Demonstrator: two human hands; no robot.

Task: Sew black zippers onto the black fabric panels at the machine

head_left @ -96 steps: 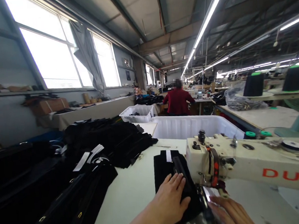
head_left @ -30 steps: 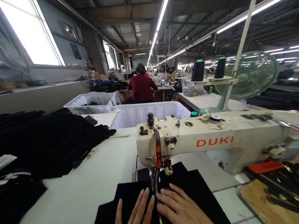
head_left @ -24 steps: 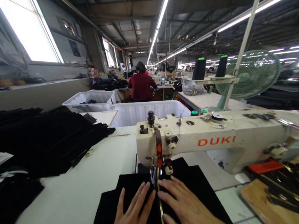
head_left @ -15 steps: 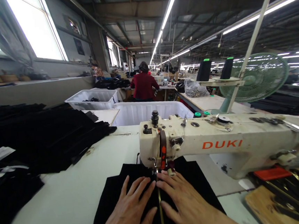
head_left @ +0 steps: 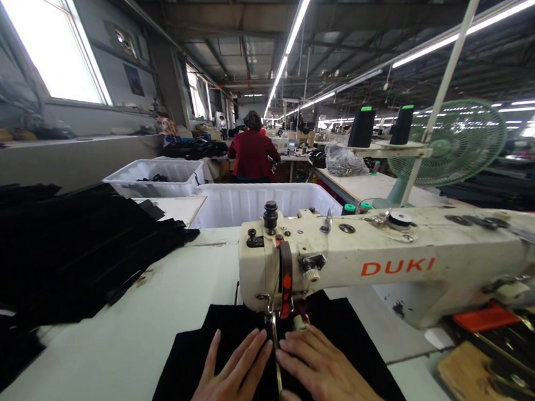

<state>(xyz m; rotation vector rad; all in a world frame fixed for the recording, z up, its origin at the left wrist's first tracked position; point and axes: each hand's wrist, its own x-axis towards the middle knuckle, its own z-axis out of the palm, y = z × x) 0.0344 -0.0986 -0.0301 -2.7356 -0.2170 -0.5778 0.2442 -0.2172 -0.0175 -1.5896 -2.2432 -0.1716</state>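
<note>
A piece of black fabric [head_left: 188,369] lies flat on the pale table under the head of a cream sewing machine [head_left: 371,260] marked DUKI. My left hand [head_left: 228,391] rests flat on the fabric, fingers spread, just left of the needle line. My right hand [head_left: 325,376] lies flat on it just right of that line, fingers stretched toward the presser foot [head_left: 272,315]. A thin yellowish strip [head_left: 279,380] runs between my two hands toward the needle. Both hands press the cloth and grip nothing.
Piles of black fabric pieces [head_left: 66,255] cover the table's left side. White plastic bins [head_left: 253,202] stand behind the machine. A green fan [head_left: 450,144] and black thread cones [head_left: 361,127] stand at right. A person in a red top [head_left: 252,152] works farther back. A wooden board [head_left: 474,369] lies at lower right.
Since 3.2 s ago the view has swung to face the machine head-on, with both hands now flat on the fabric. Over the last second the hands crept forward toward the needle.
</note>
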